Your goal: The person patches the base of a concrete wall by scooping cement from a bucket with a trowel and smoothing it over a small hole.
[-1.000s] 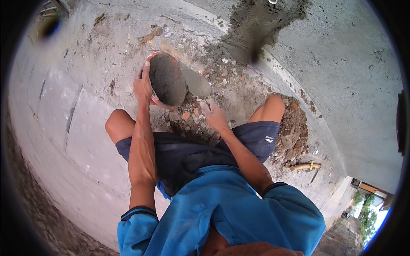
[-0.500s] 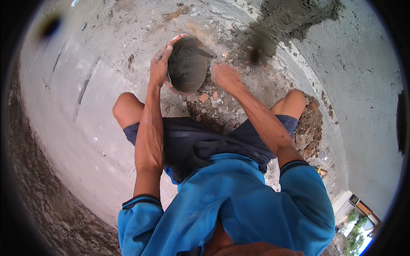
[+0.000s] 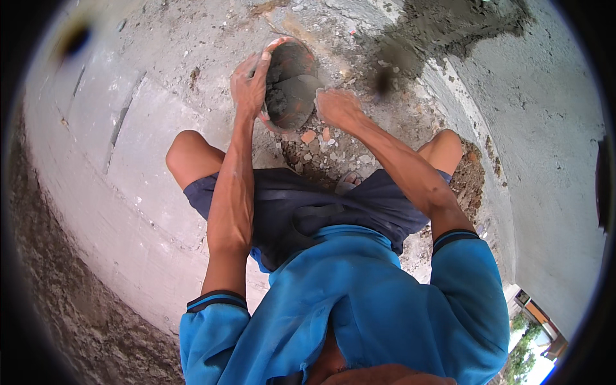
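Note:
An orange-red bucket (image 3: 276,45), smeared with grey inside, leans to the right on the rubble in front of my knees. Wet grey mortar (image 3: 277,67) lies in it. My left hand (image 3: 249,85) grips the left rim, thumb on the edge and fingers along the outer wall. Just off the right rim, my right hand (image 3: 339,107) is closed in a fist. From it a flat grey trowel (image 3: 300,88) reaches into the bucket, its blade against the mortar. The trowel's handle is hidden in the fist.
Broken brick chips (image 3: 308,136) and stones lie between the bucket and my feet. Dark wet mortar (image 3: 449,29) is heaped at the far right by a grey wall (image 3: 545,128). A smooth concrete slab (image 3: 154,141) with cracks runs along the left.
The bucket has tipped further to the right under my left hand. The trowel blade has moved from the right rim down into the bucket. My right hand has shifted only slightly.

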